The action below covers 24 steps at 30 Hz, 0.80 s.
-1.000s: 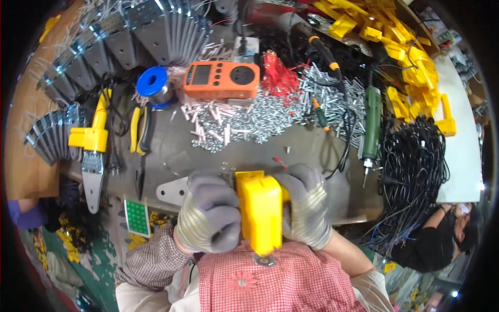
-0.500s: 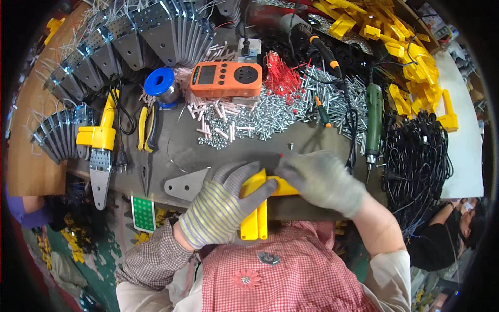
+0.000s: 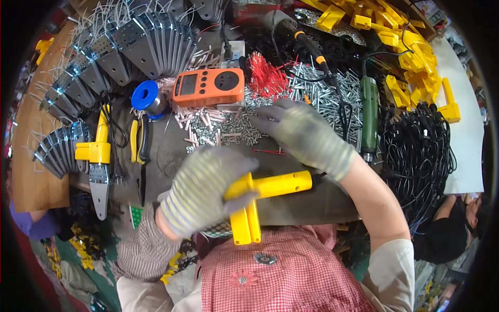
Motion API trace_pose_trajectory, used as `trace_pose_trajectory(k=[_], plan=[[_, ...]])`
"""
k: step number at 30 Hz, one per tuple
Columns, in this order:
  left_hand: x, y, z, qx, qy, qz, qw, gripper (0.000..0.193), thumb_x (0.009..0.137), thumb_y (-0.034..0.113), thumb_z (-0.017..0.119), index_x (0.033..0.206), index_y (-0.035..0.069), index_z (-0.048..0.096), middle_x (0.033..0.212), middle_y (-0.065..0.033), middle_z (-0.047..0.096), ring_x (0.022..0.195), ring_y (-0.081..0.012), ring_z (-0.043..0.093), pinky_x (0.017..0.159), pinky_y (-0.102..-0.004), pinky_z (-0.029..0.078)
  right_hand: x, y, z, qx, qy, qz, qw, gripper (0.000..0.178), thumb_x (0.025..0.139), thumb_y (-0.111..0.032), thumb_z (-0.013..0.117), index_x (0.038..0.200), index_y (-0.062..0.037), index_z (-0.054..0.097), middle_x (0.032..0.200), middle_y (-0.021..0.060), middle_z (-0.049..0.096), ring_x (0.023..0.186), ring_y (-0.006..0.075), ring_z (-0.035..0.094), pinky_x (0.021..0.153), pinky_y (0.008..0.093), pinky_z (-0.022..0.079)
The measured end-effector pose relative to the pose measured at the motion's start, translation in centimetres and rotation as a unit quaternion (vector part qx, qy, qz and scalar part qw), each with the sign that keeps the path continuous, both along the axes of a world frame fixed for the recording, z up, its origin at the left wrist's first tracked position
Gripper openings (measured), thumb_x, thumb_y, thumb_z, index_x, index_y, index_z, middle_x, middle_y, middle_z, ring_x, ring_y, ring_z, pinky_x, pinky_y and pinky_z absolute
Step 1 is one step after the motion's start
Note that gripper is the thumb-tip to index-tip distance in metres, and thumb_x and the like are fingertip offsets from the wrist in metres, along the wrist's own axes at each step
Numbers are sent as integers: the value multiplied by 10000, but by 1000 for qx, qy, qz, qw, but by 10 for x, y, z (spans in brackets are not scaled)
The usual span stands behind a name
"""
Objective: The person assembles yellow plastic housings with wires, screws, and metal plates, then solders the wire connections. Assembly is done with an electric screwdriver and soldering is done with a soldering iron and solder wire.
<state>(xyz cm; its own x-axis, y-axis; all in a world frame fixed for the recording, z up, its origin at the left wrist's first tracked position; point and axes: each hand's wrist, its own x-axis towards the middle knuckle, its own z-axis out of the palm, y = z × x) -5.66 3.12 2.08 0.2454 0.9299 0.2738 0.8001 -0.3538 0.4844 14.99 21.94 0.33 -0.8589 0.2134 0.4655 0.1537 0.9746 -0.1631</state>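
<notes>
My gloved left hand (image 3: 205,190), blurred by motion, is wrapped round a yellow plastic tool housing (image 3: 283,184), its handle pointing right and two parallel yellow arms pointing down. Beneath that hand a perforated metal piece (image 3: 217,229) shows in part. My gloved right hand (image 3: 299,130) is at the near edge of the pile of small screws (image 3: 252,134), fingers stretched left and slightly apart, with nothing visible in them. Between the hands a thin red wire piece (image 3: 270,152) lies on the dark tabletop.
An orange meter (image 3: 209,87) stands behind the screws, beside a blue solder spool (image 3: 148,97). Pliers (image 3: 139,140) and a finished-looking yellow tool (image 3: 96,152) lie left. A green electric screwdriver (image 3: 369,117) and bundled black cords (image 3: 418,151) are right.
My right hand has left the yellow housing and moved up to the screws. The housing's handle now shows more fully in my left hand. The grey plate beside that hand is hidden.
</notes>
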Motion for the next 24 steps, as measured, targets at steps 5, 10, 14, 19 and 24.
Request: trace_pose_trajectory(k=[5, 10, 14, 19, 24], plan=[[-15, 48, -10, 44, 103, 54, 992, 164, 871, 181, 797, 1012, 106, 760, 1006, -90, 733, 981, -314, 704, 872, -456, 543, -15, 21, -25, 100, -104, 12, 990, 158, 858, -197, 697, 997, -128, 725, 965, 50, 671, 950, 280, 709, 849, 412, 595], [-13, 64, -9, 32, 156, 16, 987, 137, 843, 166, 797, 960, 117, 747, 946, -84, 701, 940, -316, 696, 828, -459, 547, 2, 14, -17, -11, -4, -53, 999, 126, 881, -182, 747, 992, -128, 724, 956, 60, 679, 952, 285, 711, 837, 443, 585], [5, 87, -16, 63, 253, -41, 965, 93, 815, 186, 757, 897, 142, 763, 903, -81, 684, 926, -299, 707, 799, -452, 566, 17, 8, -4, -198, 31, -105, 974, 184, 882, -148, 802, 1038, -63, 753, 965, 123, 734, 934, 327, 734, 817, 437, 590], [26, 95, -21, 94, 361, -89, 924, 116, 807, 179, 703, 771, 74, 736, 793, -110, 685, 813, -297, 715, 731, -454, 571, 31, -10, 26, -401, 6, -174, 900, 192, 897, -114, 804, 1067, -28, 788, 959, 158, 762, 869, 309, 761, 812, 378, 596], [33, 107, -26, 0, 315, -113, 942, 185, 888, 203, 655, 801, 103, 783, 784, -86, 742, 774, -266, 745, 684, -427, 560, 50, -65, 51, -418, -41, -74, 904, 141, 898, -132, 861, 1024, -88, 815, 962, 47, 784, 896, 185, 766, 809, 323, 595]])
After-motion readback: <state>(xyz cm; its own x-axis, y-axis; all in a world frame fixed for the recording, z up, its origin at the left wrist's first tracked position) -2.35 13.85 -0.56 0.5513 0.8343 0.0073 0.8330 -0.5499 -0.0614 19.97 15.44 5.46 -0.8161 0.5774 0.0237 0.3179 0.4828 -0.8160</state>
